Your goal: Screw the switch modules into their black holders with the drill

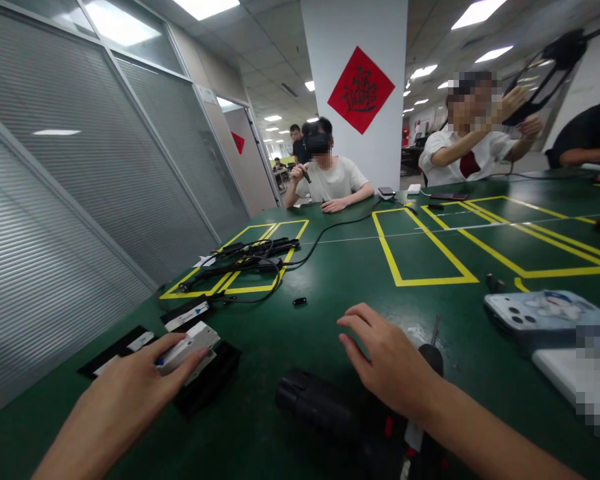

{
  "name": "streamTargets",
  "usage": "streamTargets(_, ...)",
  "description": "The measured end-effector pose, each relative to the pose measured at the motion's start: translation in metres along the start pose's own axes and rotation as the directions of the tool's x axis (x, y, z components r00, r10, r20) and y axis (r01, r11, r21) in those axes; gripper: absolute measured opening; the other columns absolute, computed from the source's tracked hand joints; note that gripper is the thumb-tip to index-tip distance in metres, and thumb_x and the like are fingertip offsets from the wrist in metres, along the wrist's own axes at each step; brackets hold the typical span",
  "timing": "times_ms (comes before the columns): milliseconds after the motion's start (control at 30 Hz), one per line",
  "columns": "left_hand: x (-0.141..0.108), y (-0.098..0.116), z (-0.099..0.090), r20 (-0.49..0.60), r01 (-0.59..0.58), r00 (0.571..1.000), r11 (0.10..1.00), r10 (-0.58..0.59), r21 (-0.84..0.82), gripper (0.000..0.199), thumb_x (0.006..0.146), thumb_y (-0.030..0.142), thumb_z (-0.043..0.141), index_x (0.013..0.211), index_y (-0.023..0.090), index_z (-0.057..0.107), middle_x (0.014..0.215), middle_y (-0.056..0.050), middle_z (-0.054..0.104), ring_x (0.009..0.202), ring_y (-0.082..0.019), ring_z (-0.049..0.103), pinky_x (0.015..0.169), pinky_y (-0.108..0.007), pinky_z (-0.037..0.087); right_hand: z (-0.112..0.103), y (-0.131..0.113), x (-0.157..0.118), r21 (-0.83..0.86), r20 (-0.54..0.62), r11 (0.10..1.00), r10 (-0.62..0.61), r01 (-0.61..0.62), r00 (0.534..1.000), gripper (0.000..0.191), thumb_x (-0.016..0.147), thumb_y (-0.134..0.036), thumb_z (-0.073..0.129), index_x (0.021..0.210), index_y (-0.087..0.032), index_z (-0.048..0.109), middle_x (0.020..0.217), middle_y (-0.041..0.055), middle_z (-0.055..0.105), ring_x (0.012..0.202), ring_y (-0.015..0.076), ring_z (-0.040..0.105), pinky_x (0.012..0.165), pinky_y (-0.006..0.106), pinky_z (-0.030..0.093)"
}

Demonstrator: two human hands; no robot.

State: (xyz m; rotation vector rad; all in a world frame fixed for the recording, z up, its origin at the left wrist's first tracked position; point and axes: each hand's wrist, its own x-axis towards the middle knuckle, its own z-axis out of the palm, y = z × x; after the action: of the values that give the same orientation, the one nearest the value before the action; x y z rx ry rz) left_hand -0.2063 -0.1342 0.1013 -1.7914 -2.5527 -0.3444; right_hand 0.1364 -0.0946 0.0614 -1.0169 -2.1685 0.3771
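Observation:
My left hand [125, 393] is closed around a small white block-shaped part [193, 348], thumb on one side and fingers on the other. A black pad [207, 383] lies under it on the table, partly covered. My right hand [393, 363] hovers with fingers curved and apart, holding nothing. Below and beside it lies a black cylindrical power tool [313, 400], partly hidden by the hand and forearm. A screwdriver [431, 359] with a dark handle and thin metal shaft lies just right of the right hand. A small black piece [299, 302] rests further forward.
The green table [330, 267] bears yellow tape outlines. Tangled black cables [250, 260] lie at left, near more black pads with white parts [187, 313]. A phone [550, 310] is at right. Across the table sit a person in a headset [330, 173] and another person handling straps [470, 150].

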Motion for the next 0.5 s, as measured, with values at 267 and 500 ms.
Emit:
streamTargets(267,0.007,0.023,0.017,0.138,-0.131,0.983,0.99,0.123,0.048,0.052,0.084,0.057,0.036,0.107,0.014,0.056,0.096,-0.013,0.065,0.083,-0.029,0.063,0.073,-0.036,0.045,0.002,0.001,-0.001,-0.033,0.024,0.999,0.002,-0.001,1.0,0.021,0.09,-0.018,0.044,0.106,-0.015,0.059,0.101,0.0077,0.057,0.092,0.0191,0.054,0.082,0.037,0.047)
streamTargets(500,0.013,0.021,0.041,0.095,-0.142,0.986,0.987,0.135,0.072,0.051,0.086,0.054,0.029,0.108,0.014,0.051,0.097,-0.017,0.063,0.084,-0.03,0.063,0.072,-0.039,0.047,0.0,0.002,0.0,-0.054,0.035,0.999,-0.002,0.004,0.999,0.022,0.091,-0.018,0.044,0.106,-0.015,0.059,0.101,0.0081,0.057,0.091,0.0189,0.055,0.081,0.036,0.047)
